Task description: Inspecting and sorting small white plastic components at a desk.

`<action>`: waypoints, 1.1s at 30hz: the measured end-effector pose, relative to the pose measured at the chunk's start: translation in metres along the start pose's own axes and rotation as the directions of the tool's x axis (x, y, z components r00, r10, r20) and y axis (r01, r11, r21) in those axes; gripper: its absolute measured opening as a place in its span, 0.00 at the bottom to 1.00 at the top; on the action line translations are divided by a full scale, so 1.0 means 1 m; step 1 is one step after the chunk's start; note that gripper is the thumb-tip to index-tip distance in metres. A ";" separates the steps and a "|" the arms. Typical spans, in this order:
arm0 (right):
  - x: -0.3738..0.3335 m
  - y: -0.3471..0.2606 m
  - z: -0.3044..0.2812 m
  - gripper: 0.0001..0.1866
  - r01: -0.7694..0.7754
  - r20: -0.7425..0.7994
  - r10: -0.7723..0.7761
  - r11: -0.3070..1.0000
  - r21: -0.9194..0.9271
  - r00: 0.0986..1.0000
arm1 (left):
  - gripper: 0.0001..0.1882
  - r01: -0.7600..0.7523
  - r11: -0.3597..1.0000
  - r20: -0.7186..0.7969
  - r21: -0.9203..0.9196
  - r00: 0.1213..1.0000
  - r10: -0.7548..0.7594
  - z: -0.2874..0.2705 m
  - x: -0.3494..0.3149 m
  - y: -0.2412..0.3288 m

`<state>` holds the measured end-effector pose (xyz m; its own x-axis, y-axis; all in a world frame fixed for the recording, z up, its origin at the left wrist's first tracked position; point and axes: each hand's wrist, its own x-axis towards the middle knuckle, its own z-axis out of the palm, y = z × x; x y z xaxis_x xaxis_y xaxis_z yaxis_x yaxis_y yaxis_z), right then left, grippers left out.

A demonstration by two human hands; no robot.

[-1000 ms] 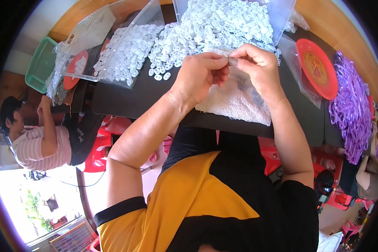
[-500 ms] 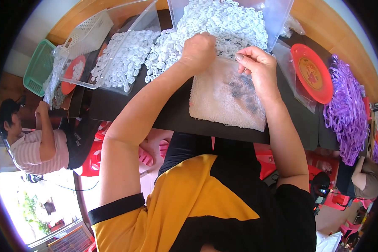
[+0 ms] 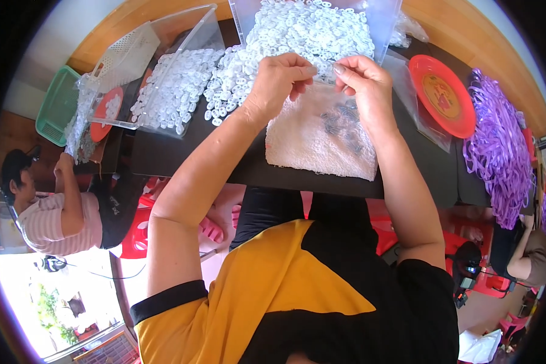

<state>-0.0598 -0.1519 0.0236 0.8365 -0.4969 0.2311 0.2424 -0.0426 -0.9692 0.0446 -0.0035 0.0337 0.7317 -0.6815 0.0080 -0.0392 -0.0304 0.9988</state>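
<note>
My left hand is raised at the edge of a heap of small white oval plastic pieces, thumb and fingertips pinched together. Facing it, my right hand also pinches, its fingertips a short gap away. Whatever either pinch holds is too small to make out. Beneath them a pale pink towel lies on the dark table. Small dark metal-looking rings or clips are scattered on the towel, beside my right wrist. Beyond my hands, more white pieces spill from a clear plastic tub.
Left of the heap, another clear tub holds white pieces. A red plate and a bundle of purple straps are at the right. A green basket is far left, near a seated person. Another person sits far right.
My left hand has come back from the heap of white pieces and turned, so its thumb and fingertips show. My right hand stays over the towel, still pinching. The whole view has shifted slightly.
</note>
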 end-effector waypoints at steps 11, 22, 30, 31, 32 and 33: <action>-0.008 -0.002 0.008 0.03 0.058 0.061 -0.061 0.998 0.039 0.996 | 0.07 -0.008 0.967 -0.007 -0.255 1.000 0.007 0.022 -0.023 -0.007; -0.012 -0.006 0.011 0.06 -0.012 0.205 -0.006 0.996 0.087 0.979 | 0.11 -0.249 0.968 -0.179 -0.028 0.954 0.240 0.020 -0.048 -0.017; -0.014 -0.002 0.014 0.06 -0.070 0.226 0.046 0.993 0.100 0.973 | 0.09 -0.425 0.878 -0.150 0.222 0.875 0.461 0.016 -0.056 -0.026; -0.014 -0.001 0.013 0.06 -0.068 0.224 0.046 0.993 0.093 0.974 | 0.09 -0.425 0.879 -0.150 0.218 0.875 0.460 0.018 -0.056 -0.025; -0.014 -0.002 0.015 0.06 -0.067 0.226 0.045 0.994 0.090 0.973 | 0.08 -0.325 0.945 -0.182 0.039 0.927 0.327 0.019 -0.057 -0.022; -0.016 -0.003 0.017 0.06 -0.041 0.222 0.025 0.997 0.068 0.975 | 0.07 -0.214 0.966 -0.186 -0.143 0.965 0.186 0.018 -0.056 -0.021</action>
<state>-0.0652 -0.1296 0.0240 0.9306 -0.2927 0.2199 0.2407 0.0365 -0.9699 -0.0082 0.0221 0.0116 0.8250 -0.5276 0.2022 -0.0966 0.2209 0.9705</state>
